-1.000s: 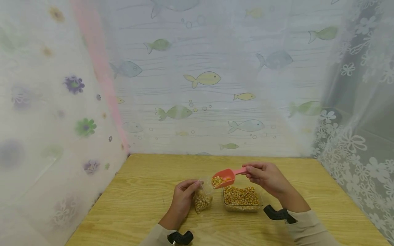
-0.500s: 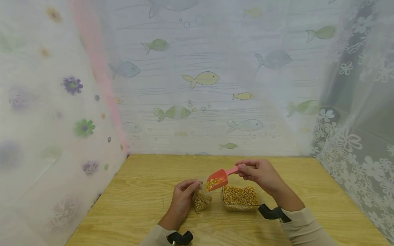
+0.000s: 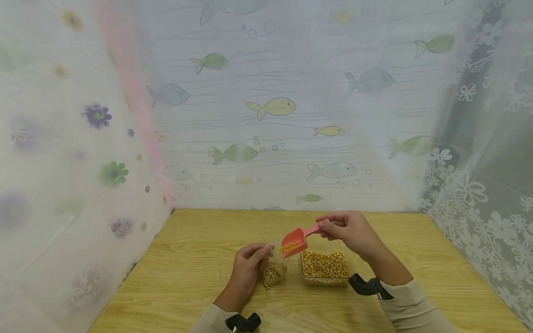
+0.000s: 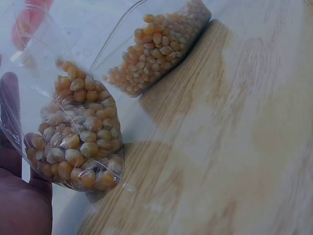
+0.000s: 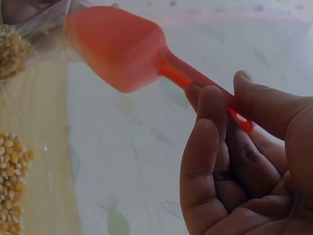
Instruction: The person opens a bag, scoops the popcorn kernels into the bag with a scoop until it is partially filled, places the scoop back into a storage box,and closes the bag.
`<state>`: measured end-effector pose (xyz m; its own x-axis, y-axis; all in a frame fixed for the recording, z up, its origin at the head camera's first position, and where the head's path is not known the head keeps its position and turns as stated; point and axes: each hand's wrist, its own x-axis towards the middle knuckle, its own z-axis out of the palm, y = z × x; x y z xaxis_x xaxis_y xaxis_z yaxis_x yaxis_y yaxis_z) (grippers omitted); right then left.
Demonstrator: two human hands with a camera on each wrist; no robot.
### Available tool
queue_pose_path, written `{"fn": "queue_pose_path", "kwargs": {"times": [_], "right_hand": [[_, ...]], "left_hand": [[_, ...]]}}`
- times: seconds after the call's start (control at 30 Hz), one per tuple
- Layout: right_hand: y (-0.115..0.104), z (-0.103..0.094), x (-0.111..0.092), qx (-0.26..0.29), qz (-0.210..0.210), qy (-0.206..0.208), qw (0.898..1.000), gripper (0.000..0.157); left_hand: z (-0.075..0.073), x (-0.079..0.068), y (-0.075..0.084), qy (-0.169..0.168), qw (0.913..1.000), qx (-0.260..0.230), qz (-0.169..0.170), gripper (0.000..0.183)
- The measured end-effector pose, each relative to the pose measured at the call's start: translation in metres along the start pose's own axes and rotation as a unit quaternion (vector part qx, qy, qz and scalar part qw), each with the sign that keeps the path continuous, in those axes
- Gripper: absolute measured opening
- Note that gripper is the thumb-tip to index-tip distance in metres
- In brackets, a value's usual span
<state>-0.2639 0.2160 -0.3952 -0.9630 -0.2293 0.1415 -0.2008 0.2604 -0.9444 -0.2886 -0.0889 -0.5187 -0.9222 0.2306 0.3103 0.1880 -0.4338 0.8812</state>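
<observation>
The red scoop (image 3: 296, 238) is pinched by the right hand (image 3: 354, 233), its tip at the mouth of the clear bag (image 3: 273, 274). The bag is gripped by the left hand (image 3: 248, 266), near the corn container (image 3: 326, 281), short of the far edge of the desk (image 3: 208, 236).

Bag (image 3: 273, 275) left of container (image 3: 325, 281), scoop (image 3: 297, 237) at bag's mouth (image 3: 276, 254).

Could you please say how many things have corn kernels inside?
3: the bag in the left hand, the scoop in the right hand, and the box on the table.
</observation>
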Motion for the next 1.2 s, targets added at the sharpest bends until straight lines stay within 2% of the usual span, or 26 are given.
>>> {"fn": "queue_pose_path", "kwargs": {"times": [0.2,0.57,1.2], "right_hand": [[-0.011,0.004,-0.001,-0.024,-0.024,-0.005,0.999,0.036],[-0.009,0.003,-0.003,-0.033,-0.028,0.009,0.999,0.039],[0.032,-0.015,-0.019,0.076,0.003,0.020,0.997,0.048]], "left_hand": [[0.001,0.000,0.001,0.004,1.0000,0.000,0.003,0.017],[0.000,0.000,0.000,0.004,1.0000,0.004,0.001,0.019],[-0.002,0.000,-0.002,-0.002,0.9999,-0.002,0.015,0.017]]}}
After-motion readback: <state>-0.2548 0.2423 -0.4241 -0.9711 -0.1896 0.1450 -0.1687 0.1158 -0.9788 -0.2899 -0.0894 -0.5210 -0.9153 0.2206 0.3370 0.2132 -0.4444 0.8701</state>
